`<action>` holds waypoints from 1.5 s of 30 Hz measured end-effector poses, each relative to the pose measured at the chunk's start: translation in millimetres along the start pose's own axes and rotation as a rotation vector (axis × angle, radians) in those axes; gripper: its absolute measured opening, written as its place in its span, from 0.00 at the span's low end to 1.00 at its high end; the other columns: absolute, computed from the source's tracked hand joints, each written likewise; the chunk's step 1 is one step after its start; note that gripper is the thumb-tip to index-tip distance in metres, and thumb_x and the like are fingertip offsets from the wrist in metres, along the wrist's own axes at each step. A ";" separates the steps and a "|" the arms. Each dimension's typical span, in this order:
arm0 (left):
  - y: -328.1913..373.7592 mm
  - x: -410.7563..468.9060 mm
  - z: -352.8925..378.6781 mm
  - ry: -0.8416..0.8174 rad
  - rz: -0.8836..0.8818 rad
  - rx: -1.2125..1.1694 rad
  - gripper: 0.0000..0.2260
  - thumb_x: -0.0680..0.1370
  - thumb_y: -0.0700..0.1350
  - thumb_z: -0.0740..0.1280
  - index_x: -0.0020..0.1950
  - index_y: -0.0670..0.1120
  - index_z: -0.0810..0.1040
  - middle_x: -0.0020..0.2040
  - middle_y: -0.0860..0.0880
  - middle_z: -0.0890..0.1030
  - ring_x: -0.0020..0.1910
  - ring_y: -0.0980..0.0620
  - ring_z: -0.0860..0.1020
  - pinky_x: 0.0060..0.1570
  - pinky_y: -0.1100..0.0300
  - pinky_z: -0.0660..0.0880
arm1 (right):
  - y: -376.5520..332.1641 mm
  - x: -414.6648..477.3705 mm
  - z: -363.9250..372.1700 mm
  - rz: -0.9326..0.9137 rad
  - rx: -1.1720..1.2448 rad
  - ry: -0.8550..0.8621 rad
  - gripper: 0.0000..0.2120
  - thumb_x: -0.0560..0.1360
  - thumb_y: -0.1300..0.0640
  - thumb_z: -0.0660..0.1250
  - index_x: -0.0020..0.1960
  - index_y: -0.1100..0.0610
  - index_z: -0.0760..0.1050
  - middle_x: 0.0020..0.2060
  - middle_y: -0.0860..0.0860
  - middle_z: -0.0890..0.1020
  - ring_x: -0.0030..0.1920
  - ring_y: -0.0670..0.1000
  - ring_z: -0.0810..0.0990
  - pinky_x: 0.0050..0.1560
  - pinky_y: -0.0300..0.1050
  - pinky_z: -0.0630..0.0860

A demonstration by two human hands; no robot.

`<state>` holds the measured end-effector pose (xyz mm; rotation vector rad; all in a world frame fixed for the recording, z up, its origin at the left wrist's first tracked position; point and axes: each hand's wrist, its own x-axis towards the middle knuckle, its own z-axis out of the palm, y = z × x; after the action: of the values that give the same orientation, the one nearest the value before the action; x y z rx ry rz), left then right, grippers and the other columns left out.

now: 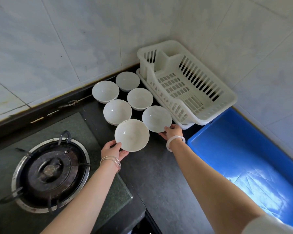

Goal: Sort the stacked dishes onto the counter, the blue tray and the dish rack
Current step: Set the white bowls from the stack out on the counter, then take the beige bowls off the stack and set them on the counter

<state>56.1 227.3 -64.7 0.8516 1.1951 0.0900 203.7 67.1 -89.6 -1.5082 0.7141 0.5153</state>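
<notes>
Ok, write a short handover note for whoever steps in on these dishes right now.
Left hand: gripping the nearest white bowl by its near rim.
Right hand: holding the rim of the bowl beside the rack.
Four more bowls sit upright on the dark counter, so six are spread in two rows.
White dish rack in the corner and blue tray to its right both look empty.
Done: bowls laid out. Left: whatever belongs in the tray and rack; no other dishes are in view.

head view | above, facing steeply down | close over dark counter (159, 174) corner
</notes>
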 end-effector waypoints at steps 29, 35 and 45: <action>-169.1 -191.1 97.9 -0.889 0.079 1.066 0.07 0.77 0.38 0.62 0.54 0.41 0.77 0.47 0.45 0.77 0.35 0.55 0.76 0.34 0.71 0.76 | 82.4 -187.4 -291.4 -0.378 -0.232 0.440 0.08 0.77 0.61 0.59 0.46 0.53 0.76 0.37 0.51 0.82 0.36 0.50 0.81 0.49 0.50 0.78; -232.0 -245.0 115.7 -1.134 0.344 1.320 0.11 0.75 0.38 0.66 0.57 0.39 0.79 0.48 0.45 0.82 0.46 0.49 0.80 0.50 0.62 0.79 | 145.4 -232.2 -370.3 -0.245 -0.495 0.815 0.06 0.74 0.61 0.65 0.48 0.58 0.80 0.46 0.56 0.84 0.47 0.57 0.80 0.44 0.44 0.70; -273.3 -258.1 119.6 -1.102 0.765 1.595 0.15 0.74 0.42 0.68 0.60 0.48 0.78 0.55 0.47 0.78 0.52 0.51 0.77 0.51 0.63 0.70 | 190.7 -245.8 -398.1 -0.098 -0.541 0.847 0.05 0.70 0.58 0.70 0.41 0.58 0.76 0.40 0.55 0.82 0.42 0.56 0.77 0.38 0.42 0.64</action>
<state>-46.3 -151.3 -21.5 2.2697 -0.4136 -0.7286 -144.3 -293.2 -23.3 -2.2921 1.1978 -0.0528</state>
